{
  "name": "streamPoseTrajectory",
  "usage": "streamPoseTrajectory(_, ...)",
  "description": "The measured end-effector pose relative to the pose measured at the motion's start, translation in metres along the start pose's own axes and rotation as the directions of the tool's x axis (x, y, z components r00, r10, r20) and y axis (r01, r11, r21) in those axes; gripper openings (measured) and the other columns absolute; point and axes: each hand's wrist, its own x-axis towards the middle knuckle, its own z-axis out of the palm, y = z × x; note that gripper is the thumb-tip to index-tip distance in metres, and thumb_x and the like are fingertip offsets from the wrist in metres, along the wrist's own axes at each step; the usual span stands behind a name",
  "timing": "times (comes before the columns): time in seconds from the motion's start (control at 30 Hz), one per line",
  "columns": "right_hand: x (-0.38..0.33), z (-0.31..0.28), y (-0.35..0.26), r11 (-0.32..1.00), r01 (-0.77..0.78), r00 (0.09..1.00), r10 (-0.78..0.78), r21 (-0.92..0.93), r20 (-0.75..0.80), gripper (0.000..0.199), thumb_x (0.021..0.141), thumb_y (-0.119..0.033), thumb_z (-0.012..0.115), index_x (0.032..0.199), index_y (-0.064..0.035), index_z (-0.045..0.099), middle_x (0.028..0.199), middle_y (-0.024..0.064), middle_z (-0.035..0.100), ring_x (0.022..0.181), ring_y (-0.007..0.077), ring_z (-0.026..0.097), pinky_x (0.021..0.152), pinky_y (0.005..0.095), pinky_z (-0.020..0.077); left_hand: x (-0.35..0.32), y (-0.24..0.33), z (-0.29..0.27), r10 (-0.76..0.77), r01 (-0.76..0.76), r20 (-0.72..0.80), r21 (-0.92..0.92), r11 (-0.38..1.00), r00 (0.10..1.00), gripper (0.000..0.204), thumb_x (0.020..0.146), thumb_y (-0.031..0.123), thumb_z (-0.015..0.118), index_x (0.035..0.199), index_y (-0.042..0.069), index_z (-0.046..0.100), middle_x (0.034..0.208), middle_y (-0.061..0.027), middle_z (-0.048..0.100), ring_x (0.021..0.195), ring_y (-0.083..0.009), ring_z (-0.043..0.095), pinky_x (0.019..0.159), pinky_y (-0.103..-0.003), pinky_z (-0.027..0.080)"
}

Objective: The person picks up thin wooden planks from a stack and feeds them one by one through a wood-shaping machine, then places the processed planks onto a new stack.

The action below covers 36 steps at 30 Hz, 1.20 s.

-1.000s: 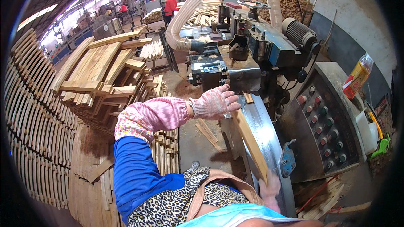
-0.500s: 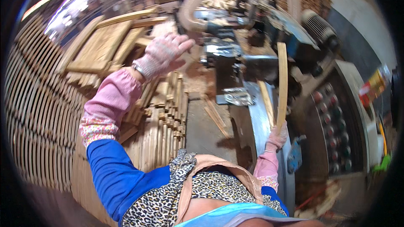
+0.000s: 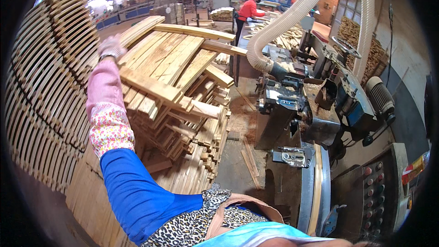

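Observation:
My left hand (image 3: 112, 47), in a pale pink knitted glove, reaches out at the far left. It is beside the upper left end of a pile of wooden boards (image 3: 160, 59). The glove is blurred, so I cannot make out whether its fingers grip a board. Close to it rises a tall stack of curved wooden slats (image 3: 50, 91). My right hand is out of view. On the right, a long wooden strip (image 3: 316, 187) lies along the metal guide (image 3: 305, 201) of a woodworking machine (image 3: 292, 98).
More cut wood (image 3: 196, 164) is stacked below the boards. Loose strips (image 3: 250, 162) lie on the floor. A ribbed hose (image 3: 292, 16) arches over the machine, with a button panel (image 3: 372, 192) at the right. Farther off, a person in red (image 3: 249, 10) bends over a table of wood.
My left hand has moved left to the board pile. The right hand and the curved strip it held upright have left the view. The view has tilted up, showing more of the workshop.

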Motion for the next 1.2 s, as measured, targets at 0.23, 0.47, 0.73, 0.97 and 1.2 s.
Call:
streamPoseTrajectory(0.23, -0.031, 0.028, 0.021, 0.954, -0.200, 0.977, 0.175, -0.225, -0.125, 0.038, 0.097, -0.036, 0.064, 0.121, -0.0084, 0.072, 0.101, 0.0134, 0.069, 0.092, 0.0336, 0.066, 0.082, 0.0449, 0.0519, 0.039, -0.016, 0.056, 0.032, -0.030, -0.006, 0.229, 0.973, 0.999, 0.031, 0.096, 0.017, 0.063, 0.126, 0.016, 0.070, 0.140, -0.0110, 0.066, 0.132, -0.0282, 0.062, 0.103, -0.045, 0.054)
streamPoseTrajectory(0.47, 0.112, 0.069, -0.137, 0.973, -0.215, 0.976, 0.210, 0.083, 0.062, 0.057, 0.086, -0.033, 0.072, 0.137, -0.0096, 0.066, 0.131, 0.0203, 0.067, 0.125, 0.0378, 0.060, 0.105, 0.0514, 0.0443, -0.007, 0.026, 0.003, 0.339, -0.323, -0.149, 0.121, 0.939, 0.929, 0.045, 0.094, 0.003, 0.052, 0.137, 0.013, 0.059, 0.138, -0.0178, 0.064, 0.123, -0.0361, 0.064, 0.099, -0.048, 0.054)
streamPoseTrajectory(0.73, 0.205, 0.047, -0.231, 0.718, 0.022, 0.982, -0.147, 0.696, 0.121, 0.076, 0.084, -0.036, 0.079, 0.148, -0.0042, 0.054, 0.140, 0.0222, 0.063, 0.135, 0.0398, 0.055, 0.118, 0.0447, 0.0396, -0.161, 0.165, -0.068, 0.846, -0.836, -0.413, 0.281, 0.471, 0.338, 0.052, 0.095, 0.011, 0.056, 0.146, 0.012, 0.052, 0.139, -0.0139, 0.063, 0.124, -0.0327, 0.063, 0.105, -0.046, 0.051)
streamPoseTrajectory(0.97, 0.176, -0.047, -0.216, 0.484, 0.695, 0.706, -0.598, 0.531, -0.378, 0.075, 0.077, -0.033, 0.086, 0.144, -0.0096, 0.060, 0.132, 0.0193, 0.065, 0.122, 0.0398, 0.060, 0.104, 0.0505, 0.0476, -0.356, 0.325, -0.123, 0.905, -0.913, -0.282, 0.346, -0.214, -0.319, 0.056, 0.090, 0.025, 0.065, 0.143, 0.014, 0.052, 0.141, -0.0100, 0.058, 0.128, -0.0287, 0.060, 0.112, -0.046, 0.046)
streamPoseTrajectory(1.2, 0.047, -0.029, -0.014, 0.889, 0.264, 0.962, -0.270, 0.374, -0.038, 0.061, 0.077, -0.023, 0.082, 0.135, -0.0094, 0.065, 0.114, 0.0153, 0.071, 0.103, 0.0387, 0.065, 0.090, 0.0496, 0.0527, -0.398, 0.396, -0.130, 0.852, -0.944, -0.408, 0.173, -0.281, -0.328, 0.073, 0.087, 0.042, 0.074, 0.151, 0.017, 0.048, 0.155, -0.0117, 0.050, 0.146, -0.0322, 0.044, 0.123, -0.051, 0.032)
